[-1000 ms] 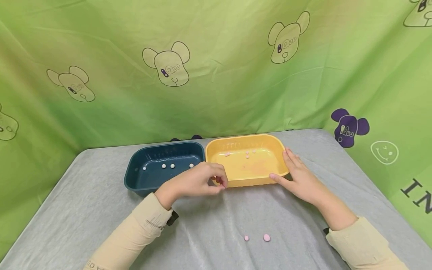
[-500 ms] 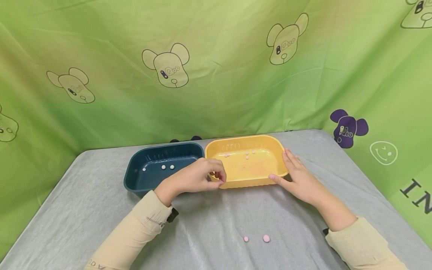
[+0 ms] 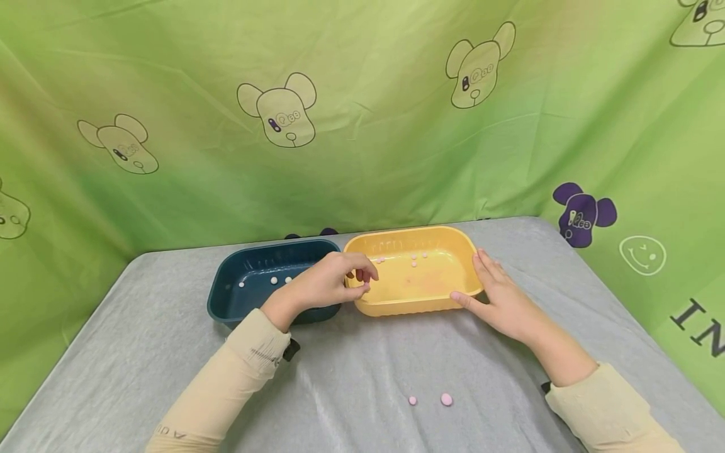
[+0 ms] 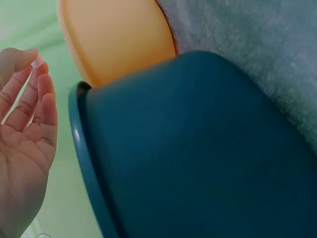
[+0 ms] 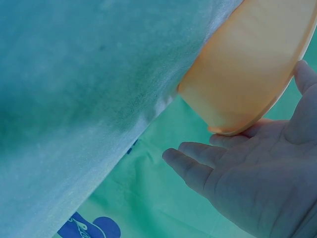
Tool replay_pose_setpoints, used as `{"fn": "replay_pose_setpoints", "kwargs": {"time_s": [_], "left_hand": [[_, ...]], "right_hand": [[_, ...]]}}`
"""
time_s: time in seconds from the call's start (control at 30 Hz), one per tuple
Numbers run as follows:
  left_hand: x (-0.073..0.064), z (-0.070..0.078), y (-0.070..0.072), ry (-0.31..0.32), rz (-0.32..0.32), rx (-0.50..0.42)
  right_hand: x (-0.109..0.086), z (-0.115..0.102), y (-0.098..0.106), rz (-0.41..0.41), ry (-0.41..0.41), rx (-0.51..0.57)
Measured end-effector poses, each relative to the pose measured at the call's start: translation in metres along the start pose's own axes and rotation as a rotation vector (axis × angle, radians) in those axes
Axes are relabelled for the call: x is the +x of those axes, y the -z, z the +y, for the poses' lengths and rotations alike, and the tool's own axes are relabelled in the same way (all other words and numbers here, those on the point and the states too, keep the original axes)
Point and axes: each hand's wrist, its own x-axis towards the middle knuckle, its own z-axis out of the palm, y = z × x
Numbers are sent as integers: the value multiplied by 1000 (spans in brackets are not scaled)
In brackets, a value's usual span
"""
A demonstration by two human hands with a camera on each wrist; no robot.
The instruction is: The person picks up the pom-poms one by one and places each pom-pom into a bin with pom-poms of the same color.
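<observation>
Between thumb and index finger my left hand (image 3: 325, 282) pinches a small pink ball (image 4: 37, 61). That hand is over the near left corner of the yellow basin (image 3: 419, 306), where the two basins meet. Several small pink balls (image 3: 414, 264) lie on the yellow basin's floor. My right hand (image 3: 506, 308) rests on this basin's right side, fingers along the outside and thumb at the near rim. In the right wrist view its fingers (image 5: 190, 166) are extended. To the left stands a dark blue basin (image 3: 218, 305) holding white balls (image 3: 274, 280), partly hidden behind my left hand.
Two more pink balls, a smaller one (image 3: 412, 401) and a larger one (image 3: 446, 399), lie on the grey table cloth (image 3: 362, 377) near the front. A green printed curtain (image 3: 374, 157) hangs behind and beside the table.
My left hand has risen and moved slightly away from me, from the front of the yellow basin to over its near left rim. My right hand stays in place.
</observation>
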Motion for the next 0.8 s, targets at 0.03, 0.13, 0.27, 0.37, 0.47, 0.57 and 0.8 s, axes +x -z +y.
{"fn": "replay_pose_setpoints", "kwargs": {"time_s": [0.03,0.13,0.27,0.37,0.47,0.57,0.8], "left_hand": [[0,-1,0,4,4,5],[2,-3,1,12,13,19],[3,-7,1,20,22,23],[6,-11,0,28,32,26],[7,-14,0,44,45,32],[9,-16,0,58,65,28],[12,-19,-1,58,121,26]], "right_hand": [[0,0,0,0,0,0],[0,0,0,-1,1,-3],[0,1,0,-3,2,-1],[0,0,0,-3,-1,0],[0,0,1,-6,-4,-2],[0,-1,1,-10,-7,-1],[-1,0,0,-5,-3,4]]}}
